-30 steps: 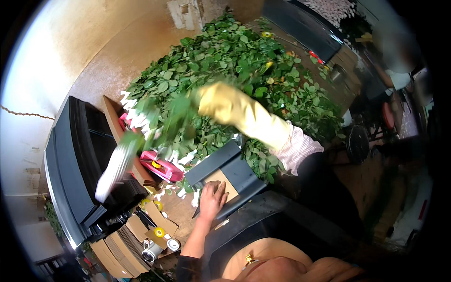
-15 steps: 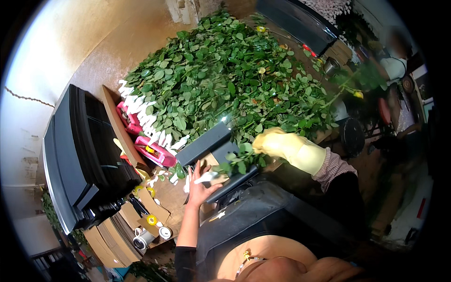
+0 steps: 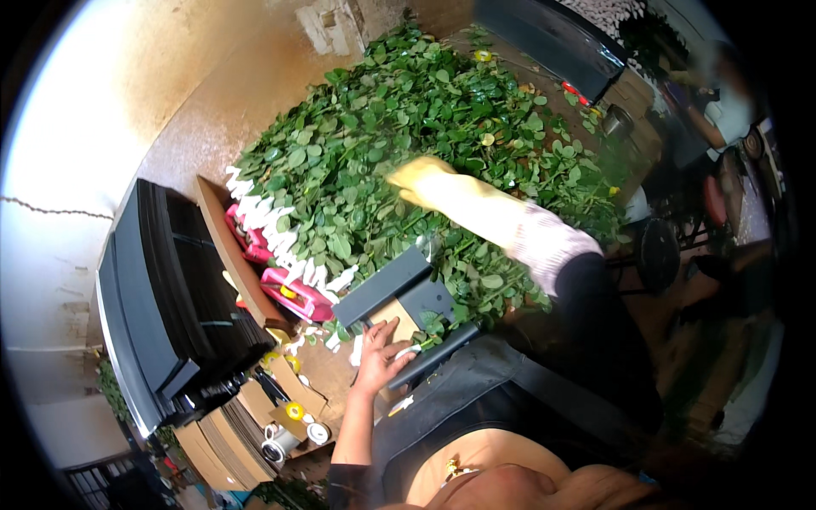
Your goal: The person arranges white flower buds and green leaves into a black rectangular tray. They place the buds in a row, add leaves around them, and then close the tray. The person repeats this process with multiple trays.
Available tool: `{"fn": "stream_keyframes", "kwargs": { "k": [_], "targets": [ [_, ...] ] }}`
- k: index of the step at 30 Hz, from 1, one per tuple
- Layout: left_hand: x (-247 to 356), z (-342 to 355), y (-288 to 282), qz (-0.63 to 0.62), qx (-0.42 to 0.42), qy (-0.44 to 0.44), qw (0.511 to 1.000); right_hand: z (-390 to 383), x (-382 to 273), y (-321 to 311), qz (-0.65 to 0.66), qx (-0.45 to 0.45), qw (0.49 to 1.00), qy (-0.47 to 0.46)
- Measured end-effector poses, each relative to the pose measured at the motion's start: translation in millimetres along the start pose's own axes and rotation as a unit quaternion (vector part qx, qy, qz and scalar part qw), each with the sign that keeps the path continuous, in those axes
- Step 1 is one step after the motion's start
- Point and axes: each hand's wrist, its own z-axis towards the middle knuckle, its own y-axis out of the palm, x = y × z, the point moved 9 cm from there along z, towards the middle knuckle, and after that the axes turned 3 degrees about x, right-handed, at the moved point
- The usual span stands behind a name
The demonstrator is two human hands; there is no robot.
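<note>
My bare left hand (image 3: 378, 359) lies with fingers spread on a brown cardboard piece (image 3: 396, 323) in a dark grey angled holder (image 3: 387, 287). A leafy stem (image 3: 435, 331) with a white-covered end (image 3: 410, 351) lies in the holder beside my thumb; whether my fingers press on it is hard to see. My right hand (image 3: 425, 183), in a pale yellow glove, is stretched out over a large heap of green leafy stems (image 3: 365, 161). Its thumb stands apart from its fingers, and no stem shows in it.
White-covered ends (image 3: 276, 234) line the heap's left side, by pink holders (image 3: 293, 293). Farther left stand a stack of dark sheets (image 3: 161, 297) and flat cardboard (image 3: 225, 446). Tape rolls (image 3: 317, 433) lie near a mug (image 3: 276, 444). Another person (image 3: 727, 110) is at the far right.
My right hand has moved up and left, from beside the holder to over the heap. The leafy stem now lies lower in the holder, and my left fingers have come down on the cardboard.
</note>
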Motion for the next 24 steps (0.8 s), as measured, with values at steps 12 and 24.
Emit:
{"fn": "stream_keyframes", "kwargs": {
  "k": [12,24],
  "targets": [
    [-0.7,2.4,7.6,0.014,-0.002,-0.015,1.000,69.5,18.6,23.0,-0.114,-0.177,0.971,0.117],
    [3.3,0.3,0.7,0.016,-0.012,-0.022,1.000,7.6,-11.8,-140.2,-0.161,0.273,0.948,-0.037]
  ]
}}
